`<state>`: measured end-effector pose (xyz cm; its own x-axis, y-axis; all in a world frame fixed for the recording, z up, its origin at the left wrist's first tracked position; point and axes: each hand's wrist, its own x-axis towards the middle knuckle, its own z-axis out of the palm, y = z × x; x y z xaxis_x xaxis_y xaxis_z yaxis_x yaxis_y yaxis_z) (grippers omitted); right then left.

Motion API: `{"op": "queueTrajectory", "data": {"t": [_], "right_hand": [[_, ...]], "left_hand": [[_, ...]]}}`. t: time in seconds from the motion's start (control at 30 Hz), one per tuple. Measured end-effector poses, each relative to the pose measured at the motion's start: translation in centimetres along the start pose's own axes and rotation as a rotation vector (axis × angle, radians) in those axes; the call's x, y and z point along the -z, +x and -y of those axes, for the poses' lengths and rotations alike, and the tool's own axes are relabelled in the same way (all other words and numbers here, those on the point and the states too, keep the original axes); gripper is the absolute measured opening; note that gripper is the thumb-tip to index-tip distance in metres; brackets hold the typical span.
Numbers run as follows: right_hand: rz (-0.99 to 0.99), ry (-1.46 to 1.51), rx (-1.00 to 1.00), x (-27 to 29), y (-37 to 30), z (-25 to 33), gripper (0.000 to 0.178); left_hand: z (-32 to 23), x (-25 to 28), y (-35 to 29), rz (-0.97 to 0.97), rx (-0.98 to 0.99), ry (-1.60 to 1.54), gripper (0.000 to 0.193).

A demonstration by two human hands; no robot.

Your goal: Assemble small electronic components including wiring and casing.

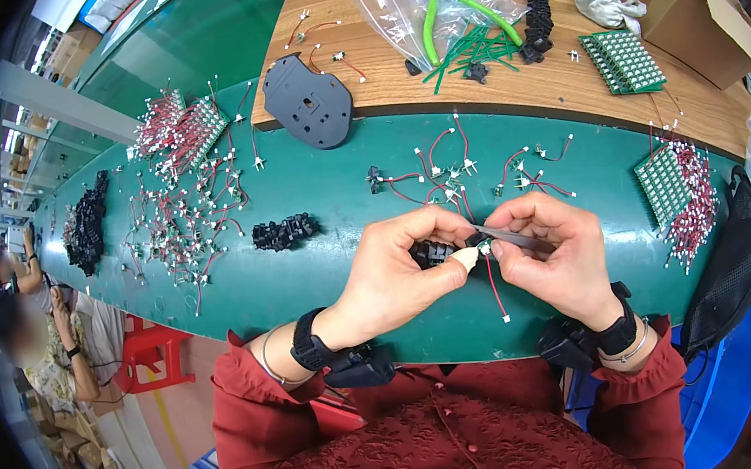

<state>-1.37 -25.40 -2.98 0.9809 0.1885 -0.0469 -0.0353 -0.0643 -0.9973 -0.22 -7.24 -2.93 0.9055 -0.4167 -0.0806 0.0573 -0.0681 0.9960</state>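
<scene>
My left hand (389, 266), a cream finger cot on its thumb, pinches a small black plastic part (477, 239). A red lead (495, 287) with a white plug at its end hangs from that spot. In my right hand (561, 254) is a pair of grey metal tweezers (521, 238), closed in by thumb and fingers, its tip at the black part. More ribbed black parts (432, 252) show beneath my left hand; whether it grips them I cannot tell. Just beyond my hands lie several loose small boards with red leads (449, 169).
A clump of black parts (286, 232) and a heap of wired boards (182, 221) lie left on the green table. Green panels (665, 185) and a black mesh bag (725, 257) are right. The wooden board carries a dark plastic shell (309, 102), green-handled cutters (431, 29) and a carton (690, 8).
</scene>
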Motion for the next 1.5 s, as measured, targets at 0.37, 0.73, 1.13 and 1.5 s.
{"op": "queueTrajectory", "data": {"t": [0.37,0.73,1.13,1.5], "right_hand": [[0.034,-0.025,0.077,-0.5,0.1,-1.0,0.023],[0.022,0.277,-0.061,-0.2,0.8,0.2,0.027],[-0.101,0.115,-0.035,1.8,1.6,1.7,0.017],[0.251,-0.248,-0.065,-3.9,6.3,2.6,0.017]], "left_hand": [[0.8,-0.6,0.0,-0.106,-0.086,0.053,0.011],[0.7,0.4,0.1,-0.012,0.249,-0.55,0.006],[0.3,-0.6,-0.7,0.198,0.491,-0.596,0.014],[1.9,-1.0,-1.8,0.801,0.341,-0.589,0.019]]}}
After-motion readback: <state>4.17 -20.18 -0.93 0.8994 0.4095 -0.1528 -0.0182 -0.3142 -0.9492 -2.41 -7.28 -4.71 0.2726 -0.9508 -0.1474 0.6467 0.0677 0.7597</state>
